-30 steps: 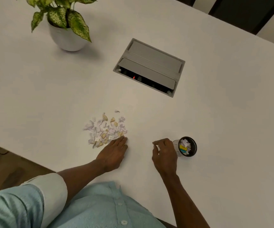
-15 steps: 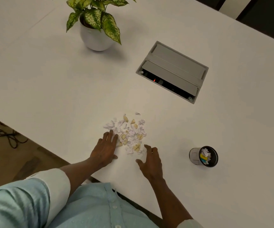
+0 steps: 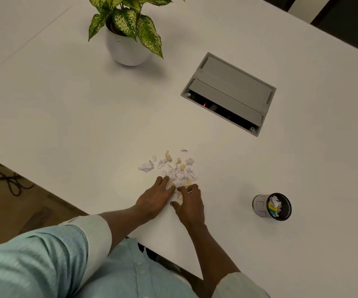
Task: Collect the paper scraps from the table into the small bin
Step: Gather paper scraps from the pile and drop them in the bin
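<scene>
Paper scraps (image 3: 173,166) near front edge of the table (image 3: 66,104): pushed by flat-fingered left hand (image 3: 155,198), cupped in curled right hand (image 3: 191,204); small bin (image 3: 259,206) well apart toward right edge. Judged wise: far strays swept in, heap bunched tight before lifting.

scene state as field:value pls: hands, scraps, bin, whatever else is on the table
left hand: fingers laid on near edge of paper scraps
right hand: fingers curled round some scraps, close beside left hand
paper scraps: loose pile, white and tan, on table
small bin: right of both hands, untouched, already holds scraps
other: potted plant, grey cable box, both beyond the pile
</scene>
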Demonstrator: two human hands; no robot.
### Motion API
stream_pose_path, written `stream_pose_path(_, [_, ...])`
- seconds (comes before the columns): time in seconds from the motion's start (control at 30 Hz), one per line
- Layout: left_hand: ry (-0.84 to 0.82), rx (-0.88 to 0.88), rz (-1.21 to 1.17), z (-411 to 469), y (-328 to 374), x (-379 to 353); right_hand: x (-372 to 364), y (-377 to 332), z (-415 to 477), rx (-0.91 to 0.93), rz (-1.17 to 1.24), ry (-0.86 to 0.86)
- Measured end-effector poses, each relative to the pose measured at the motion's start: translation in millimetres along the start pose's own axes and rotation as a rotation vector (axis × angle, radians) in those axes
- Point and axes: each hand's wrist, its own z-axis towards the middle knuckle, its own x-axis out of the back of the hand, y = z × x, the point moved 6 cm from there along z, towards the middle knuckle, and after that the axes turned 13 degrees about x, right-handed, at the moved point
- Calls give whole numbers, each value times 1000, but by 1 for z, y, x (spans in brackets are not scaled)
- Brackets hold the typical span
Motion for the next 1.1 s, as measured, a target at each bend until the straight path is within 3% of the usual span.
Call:
stream_pose_path(0.47, [81, -86, 3, 4, 0, 3, -2, 10, -1, -11, -115, 85])
stream_pose_path(0.73, [173, 5, -306, 5, 6, 23, 6, 33, -19, -149, 127, 163])
stream_pose_path(0.93, [170, 47, -454, 7, 35, 29, 25, 60, -44, -356, 338, 357])
stream_pose_path(1.1, [183, 62, -569, 14, 75, 37, 56, 84, -63, -379, 405, 501])
